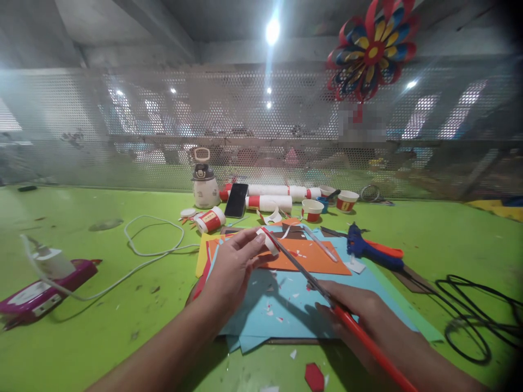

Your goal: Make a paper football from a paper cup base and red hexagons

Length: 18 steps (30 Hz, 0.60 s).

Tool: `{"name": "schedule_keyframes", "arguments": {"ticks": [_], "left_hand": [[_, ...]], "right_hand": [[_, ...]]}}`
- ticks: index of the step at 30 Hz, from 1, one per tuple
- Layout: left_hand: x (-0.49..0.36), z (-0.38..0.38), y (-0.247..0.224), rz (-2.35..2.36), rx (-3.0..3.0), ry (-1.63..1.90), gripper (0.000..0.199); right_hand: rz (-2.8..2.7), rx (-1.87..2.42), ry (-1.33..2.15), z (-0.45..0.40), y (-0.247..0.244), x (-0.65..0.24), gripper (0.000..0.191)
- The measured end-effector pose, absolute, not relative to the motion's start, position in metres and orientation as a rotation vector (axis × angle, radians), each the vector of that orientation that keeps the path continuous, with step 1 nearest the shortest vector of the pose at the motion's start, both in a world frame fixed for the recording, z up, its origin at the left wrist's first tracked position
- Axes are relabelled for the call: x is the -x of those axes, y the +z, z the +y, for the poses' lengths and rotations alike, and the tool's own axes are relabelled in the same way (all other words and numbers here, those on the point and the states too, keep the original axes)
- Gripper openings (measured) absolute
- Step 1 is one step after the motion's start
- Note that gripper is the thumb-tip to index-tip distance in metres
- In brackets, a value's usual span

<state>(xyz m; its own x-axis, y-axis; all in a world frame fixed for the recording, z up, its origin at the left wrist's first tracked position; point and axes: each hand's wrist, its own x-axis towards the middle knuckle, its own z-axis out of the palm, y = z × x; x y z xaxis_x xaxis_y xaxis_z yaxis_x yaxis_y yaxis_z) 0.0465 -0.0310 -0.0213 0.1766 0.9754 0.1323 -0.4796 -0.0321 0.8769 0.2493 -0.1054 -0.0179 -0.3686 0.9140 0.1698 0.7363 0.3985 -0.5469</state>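
In my left hand (241,256) is a small white paper cup piece (268,243) with a red edge, pinched between thumb and fingers above the coloured paper. My right hand (363,310) is wrapped round a pair of scissors (300,267) with red handles. The scissor tips reach the red edge of the cup piece. Beneath both hands lie light blue sheets (278,305) and an orange sheet (322,257), strewn with tiny white and red scraps.
Behind stand a bottle (205,185), a phone (237,200), stacked paper cups (269,203) and single cups (312,210). At right lies a blue glue gun (370,249) with a black cord (469,294). A purple power strip (49,288) with a white cable sits left.
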Motion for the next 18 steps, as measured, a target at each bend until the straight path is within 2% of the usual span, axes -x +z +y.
{"name": "schedule_keyframes", "arguments": {"ticks": [6,10,18], "left_hand": [[-0.047,-0.030,-0.021,0.657,-0.994,1.309,0.018],[-0.047,-0.030,-0.021,0.666,-0.983,1.306,0.017],[-0.047,-0.031,-0.020,0.650,-0.993,1.293,0.018]], "right_hand": [[-2.188,1.392,0.542,-0.106,-0.020,-0.249,0.029],[-2.215,1.418,0.519,-0.105,-0.022,-0.250,0.034],[-2.262,1.521,0.093,-0.111,-0.028,-0.252,0.043]]}}
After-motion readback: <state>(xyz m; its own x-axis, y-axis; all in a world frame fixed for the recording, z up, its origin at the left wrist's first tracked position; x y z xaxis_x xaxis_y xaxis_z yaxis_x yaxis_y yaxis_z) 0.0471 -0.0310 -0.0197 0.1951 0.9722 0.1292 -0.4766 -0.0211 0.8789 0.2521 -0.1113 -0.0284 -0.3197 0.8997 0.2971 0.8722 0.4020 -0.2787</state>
